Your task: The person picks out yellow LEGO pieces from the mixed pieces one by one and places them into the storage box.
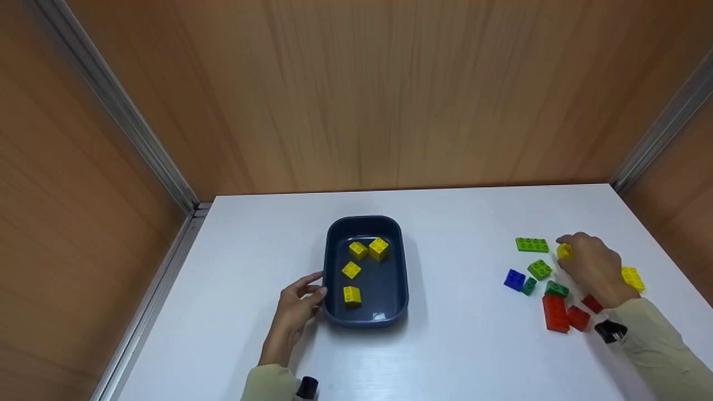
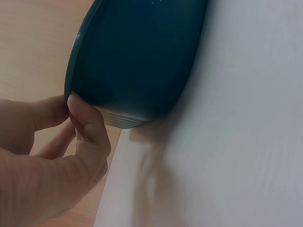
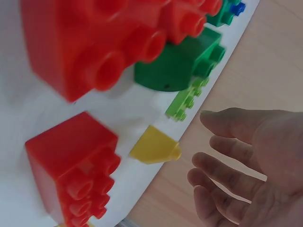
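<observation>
A dark blue tray [image 1: 365, 318] holds several yellow bricks [image 1: 379, 249]. My left hand [image 1: 298, 303] is at the tray's left side, its thumb and index finger pinching the rim, as the left wrist view shows close up. On the right, my right hand [image 1: 593, 267] reaches over the table beside a yellow brick [image 1: 564, 250]. In the right wrist view the fingers of that hand [image 3: 241, 165] are spread and slightly bent, with a gap between them and the yellow brick [image 3: 154, 146], which has slanted sides.
Around the right hand lie red bricks [image 1: 555, 313], green bricks [image 1: 532, 245], a blue brick [image 1: 514, 279] and another yellow brick [image 1: 633, 278]. The white table [image 1: 462, 345] meets wooden panels [image 1: 390, 94] at the back and sides.
</observation>
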Tool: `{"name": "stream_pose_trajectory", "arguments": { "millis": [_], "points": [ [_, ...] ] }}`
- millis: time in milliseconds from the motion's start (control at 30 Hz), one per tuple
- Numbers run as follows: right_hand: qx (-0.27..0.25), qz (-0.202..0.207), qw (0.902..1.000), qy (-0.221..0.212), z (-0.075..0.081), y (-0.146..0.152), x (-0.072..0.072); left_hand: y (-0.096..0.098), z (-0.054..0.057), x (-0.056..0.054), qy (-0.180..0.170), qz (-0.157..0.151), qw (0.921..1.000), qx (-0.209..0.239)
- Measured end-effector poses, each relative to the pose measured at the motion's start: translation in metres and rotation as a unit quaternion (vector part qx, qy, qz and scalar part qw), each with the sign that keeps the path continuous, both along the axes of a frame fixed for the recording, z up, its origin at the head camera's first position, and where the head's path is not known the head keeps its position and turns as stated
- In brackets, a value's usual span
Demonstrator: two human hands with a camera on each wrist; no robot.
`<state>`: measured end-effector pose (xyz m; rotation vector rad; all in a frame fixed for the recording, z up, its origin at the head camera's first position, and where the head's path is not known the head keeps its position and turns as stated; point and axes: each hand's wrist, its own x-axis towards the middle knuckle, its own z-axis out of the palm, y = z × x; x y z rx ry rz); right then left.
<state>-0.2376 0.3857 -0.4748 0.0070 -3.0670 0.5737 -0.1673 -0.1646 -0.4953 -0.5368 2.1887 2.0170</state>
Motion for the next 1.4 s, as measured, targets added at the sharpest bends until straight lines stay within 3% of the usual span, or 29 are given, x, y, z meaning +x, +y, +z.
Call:
{"name": "stream_pose_trajectory", "arguments": {
  "millis": [567, 1100, 1400],
  "points": [
    [0.051, -0.001, 0.9987, 0.002, -0.009, 0.016, -0.012, 0.0, 0.001, 0.001, 0.014, -0.006, 0.9997, 0.02],
    [0.039, -0.009, 0.9983, -0.042, -0.013, 0.021, -0.02, -0.001, 0.001, 0.001, 0.004, -0.002, 1.0, 0.005],
    [0.042, 0.004, 0.9987, -0.03, -0.015, 0.022, -0.021, -0.001, 0.001, 0.001, 0.011, -0.005, 0.9999, 0.012]
  ]
}}
